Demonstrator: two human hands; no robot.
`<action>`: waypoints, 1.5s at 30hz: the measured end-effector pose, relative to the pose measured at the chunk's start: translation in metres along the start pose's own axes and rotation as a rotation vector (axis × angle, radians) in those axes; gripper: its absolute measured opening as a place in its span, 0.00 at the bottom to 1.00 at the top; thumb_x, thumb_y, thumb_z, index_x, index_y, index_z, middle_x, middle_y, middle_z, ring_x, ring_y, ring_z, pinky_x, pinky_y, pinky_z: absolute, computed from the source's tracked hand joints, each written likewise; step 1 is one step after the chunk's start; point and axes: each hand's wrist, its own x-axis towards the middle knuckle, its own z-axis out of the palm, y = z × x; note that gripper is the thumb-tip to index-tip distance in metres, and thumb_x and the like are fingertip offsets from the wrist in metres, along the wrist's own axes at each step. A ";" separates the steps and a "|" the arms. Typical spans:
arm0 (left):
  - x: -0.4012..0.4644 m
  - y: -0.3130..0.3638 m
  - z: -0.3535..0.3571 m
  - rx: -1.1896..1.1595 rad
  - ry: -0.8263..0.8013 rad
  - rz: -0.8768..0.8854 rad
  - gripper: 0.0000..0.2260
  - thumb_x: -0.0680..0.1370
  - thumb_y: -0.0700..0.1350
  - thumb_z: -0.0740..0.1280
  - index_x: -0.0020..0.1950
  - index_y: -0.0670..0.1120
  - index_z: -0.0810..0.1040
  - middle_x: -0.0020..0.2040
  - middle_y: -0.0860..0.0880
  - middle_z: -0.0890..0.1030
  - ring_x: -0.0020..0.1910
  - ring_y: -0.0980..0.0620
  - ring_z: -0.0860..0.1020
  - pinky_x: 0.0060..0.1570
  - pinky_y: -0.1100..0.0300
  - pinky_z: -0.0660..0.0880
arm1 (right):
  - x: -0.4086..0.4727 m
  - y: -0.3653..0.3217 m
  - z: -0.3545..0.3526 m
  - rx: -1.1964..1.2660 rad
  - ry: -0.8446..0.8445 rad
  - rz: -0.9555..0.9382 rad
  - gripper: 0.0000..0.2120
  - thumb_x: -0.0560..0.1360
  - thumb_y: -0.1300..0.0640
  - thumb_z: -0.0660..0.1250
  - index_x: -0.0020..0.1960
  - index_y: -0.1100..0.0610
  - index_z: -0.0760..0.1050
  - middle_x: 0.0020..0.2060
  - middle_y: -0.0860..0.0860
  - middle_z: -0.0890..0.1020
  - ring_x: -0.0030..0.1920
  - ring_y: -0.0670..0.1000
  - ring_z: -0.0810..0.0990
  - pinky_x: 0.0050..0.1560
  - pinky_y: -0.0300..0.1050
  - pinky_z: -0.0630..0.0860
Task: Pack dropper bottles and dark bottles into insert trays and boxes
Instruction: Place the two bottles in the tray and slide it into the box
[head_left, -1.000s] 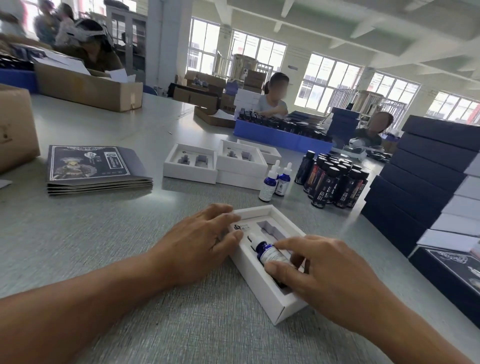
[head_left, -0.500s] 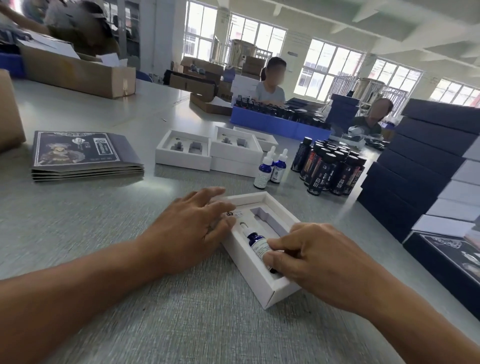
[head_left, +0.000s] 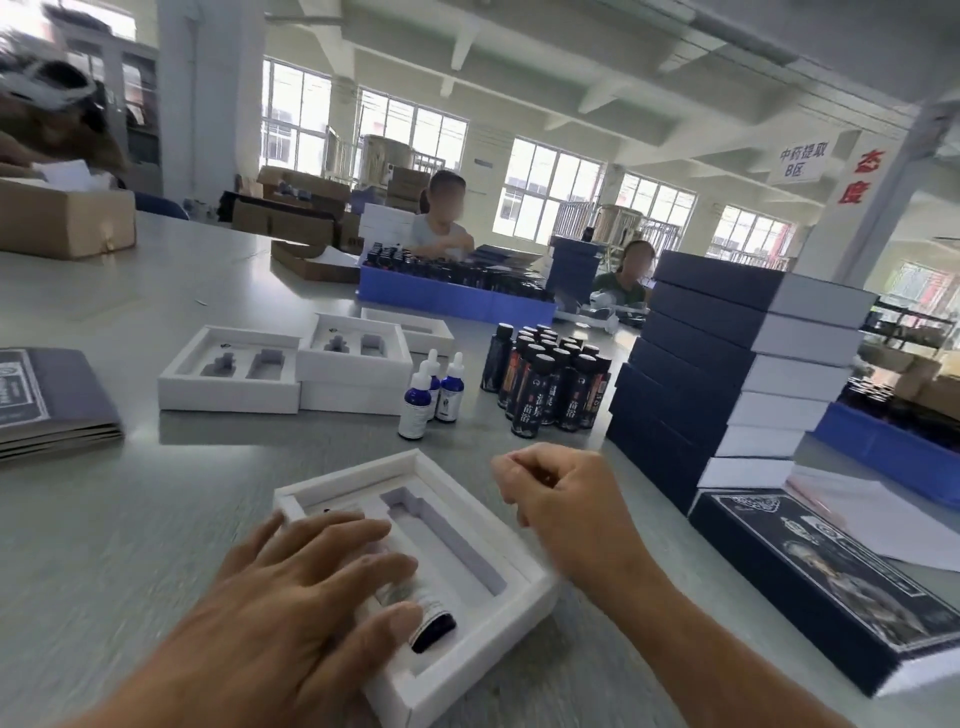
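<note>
One dropper bottle (head_left: 434, 621) is lying in the tray (head_left: 511, 558), flat left hand (head_left: 291, 592) pressing on it. The slot right beside that hand is empty, so half done. Right hand (head_left: 550, 486) is loosely curled, holding nothing, with the dark bottles (head_left: 550, 384) just beyond it.
</note>
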 end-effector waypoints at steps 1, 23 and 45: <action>-0.001 -0.003 0.003 0.020 0.052 0.029 0.23 0.80 0.70 0.41 0.61 0.72 0.73 0.67 0.67 0.73 0.67 0.61 0.72 0.61 0.43 0.73 | 0.014 0.012 -0.002 0.002 0.065 0.048 0.08 0.76 0.52 0.69 0.39 0.49 0.82 0.31 0.43 0.83 0.31 0.41 0.79 0.32 0.33 0.74; 0.014 -0.018 0.021 -0.039 0.196 0.216 0.18 0.81 0.67 0.48 0.60 0.63 0.72 0.55 0.58 0.83 0.58 0.59 0.73 0.54 0.61 0.67 | 0.144 0.104 0.033 -0.269 0.329 0.435 0.13 0.72 0.48 0.73 0.50 0.56 0.77 0.44 0.51 0.82 0.42 0.53 0.79 0.39 0.45 0.70; -0.006 -0.005 0.006 -0.150 -0.057 0.007 0.33 0.74 0.75 0.36 0.72 0.69 0.62 0.73 0.66 0.63 0.73 0.68 0.51 0.74 0.52 0.53 | -0.043 -0.033 0.014 -0.681 -0.111 -0.196 0.18 0.76 0.39 0.61 0.64 0.42 0.73 0.44 0.42 0.79 0.40 0.41 0.77 0.42 0.38 0.76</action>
